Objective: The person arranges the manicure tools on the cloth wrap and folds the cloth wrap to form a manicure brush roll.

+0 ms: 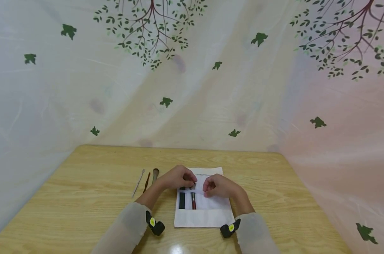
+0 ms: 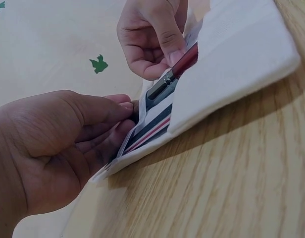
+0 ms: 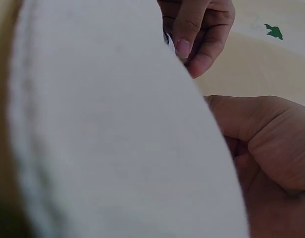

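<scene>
On the left of the wooden table (image 1: 68,197), a thin white stick (image 1: 138,183), a brown stick (image 1: 146,182) and a fluffy brush (image 1: 155,173) lie near each other. The left arm hides the end of the fluffy brush, so a careless swing could make it roll.

Next I see the left hand (image 1: 177,177). Its fingers pinch the tip of the red-handled brush (image 1: 193,201). If they squeeze too hard, the hairs could bend. If they let go too soon, the brush could slip crooked.

A dark flat tool (image 1: 182,201) is under the stretchy band (image 1: 199,192), on the left side of the white cloth case (image 1: 215,204). A tug on the band could shift it. The red-handled brush sits beside it, its low end in the bottom pocket (image 1: 204,218).

On the right, the right hand (image 1: 221,186) has curled fingers that seem to pinch the band. If it snaps back, it could push the brush askew. From the right wrist, the cloth blocks most of the work.
</scene>
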`<state>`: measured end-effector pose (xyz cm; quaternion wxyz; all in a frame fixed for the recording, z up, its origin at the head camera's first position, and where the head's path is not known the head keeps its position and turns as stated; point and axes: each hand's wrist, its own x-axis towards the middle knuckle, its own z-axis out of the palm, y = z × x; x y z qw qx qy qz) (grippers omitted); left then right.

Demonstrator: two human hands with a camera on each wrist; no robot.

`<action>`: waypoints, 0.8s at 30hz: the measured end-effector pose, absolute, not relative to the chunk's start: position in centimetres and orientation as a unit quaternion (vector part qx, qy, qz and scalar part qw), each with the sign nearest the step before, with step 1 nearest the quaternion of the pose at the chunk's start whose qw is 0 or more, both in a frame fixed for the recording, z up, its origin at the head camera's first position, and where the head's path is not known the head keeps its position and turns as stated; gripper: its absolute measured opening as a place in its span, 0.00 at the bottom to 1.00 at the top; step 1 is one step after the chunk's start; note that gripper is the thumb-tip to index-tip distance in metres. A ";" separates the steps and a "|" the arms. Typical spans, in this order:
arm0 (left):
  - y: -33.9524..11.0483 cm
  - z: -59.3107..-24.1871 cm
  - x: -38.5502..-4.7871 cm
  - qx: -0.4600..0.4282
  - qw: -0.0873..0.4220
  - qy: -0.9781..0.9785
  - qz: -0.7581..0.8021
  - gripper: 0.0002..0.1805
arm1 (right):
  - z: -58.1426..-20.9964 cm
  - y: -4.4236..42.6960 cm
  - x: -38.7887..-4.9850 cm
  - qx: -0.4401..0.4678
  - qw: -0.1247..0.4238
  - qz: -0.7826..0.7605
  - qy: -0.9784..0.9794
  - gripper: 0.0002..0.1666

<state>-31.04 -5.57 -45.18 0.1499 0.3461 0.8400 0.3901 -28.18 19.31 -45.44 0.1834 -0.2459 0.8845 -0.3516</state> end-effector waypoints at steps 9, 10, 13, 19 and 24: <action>-5.6 -45.3 -31.0 0.345 0.148 0.839 0.394 0.06 | -45.7 19.6 -28.4 -0.290 0.185 -0.364 0.866 0.03; -5.6 -45.3 -31.0 0.346 0.147 0.839 0.394 0.06 | -45.8 19.6 -28.4 -0.291 0.187 -0.366 0.864 0.03; -5.6 -45.4 -31.0 0.347 0.145 0.839 0.393 0.06 | -45.9 19.7 -28.5 -0.291 0.190 -0.368 0.862 0.03; -5.5 -45.5 -31.0 0.341 0.144 0.844 0.387 0.06 | -45.8 19.5 -28.3 -0.282 0.201 -0.373 0.861 0.05; -5.6 -45.5 -31.0 0.344 0.143 0.844 0.386 0.06 | -45.7 19.5 -28.2 -0.269 0.195 -0.378 0.864 0.02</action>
